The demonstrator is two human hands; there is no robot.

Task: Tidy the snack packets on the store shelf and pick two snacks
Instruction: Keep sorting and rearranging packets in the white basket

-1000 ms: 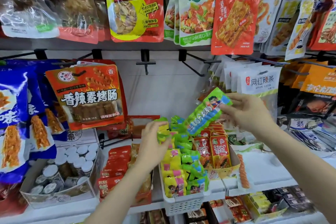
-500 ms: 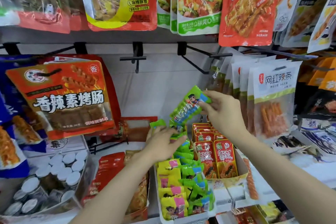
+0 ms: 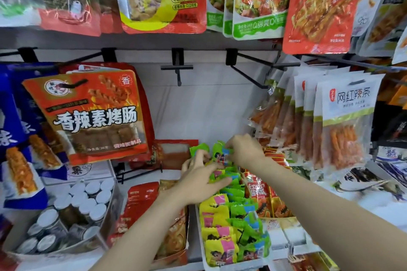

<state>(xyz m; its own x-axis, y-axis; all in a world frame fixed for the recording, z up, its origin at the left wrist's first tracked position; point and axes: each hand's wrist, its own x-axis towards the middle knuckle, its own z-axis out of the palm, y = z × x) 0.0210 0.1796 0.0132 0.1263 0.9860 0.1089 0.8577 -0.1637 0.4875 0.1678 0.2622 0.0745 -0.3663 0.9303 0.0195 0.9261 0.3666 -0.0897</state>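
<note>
A white basket [image 3: 203,246] on the shelf holds several small green and yellow snack packets [image 3: 229,222] in rows. My right hand [image 3: 244,147] pinches a green packet with a cartoon figure [image 3: 221,154] at the far end of the basket, pushing it down among the others. My left hand [image 3: 200,179] lies over the green packets just in front, fingers spread and pressing them. Red packets [image 3: 257,191] stand in a carton right of the basket.
Large hanging bags fill the hooks above: an orange sausage bag [image 3: 88,116] at left, white spicy-strip bags [image 3: 345,121] at right. A box of white-lidded jars [image 3: 66,215] sits lower left. Red pouches [image 3: 141,202] lie between jars and basket. An empty black hook [image 3: 177,67] juts out mid-back.
My right hand brought the green packet down from mid-air into the back of the basket. My left hand slid further back over the green packets. The view moved closer.
</note>
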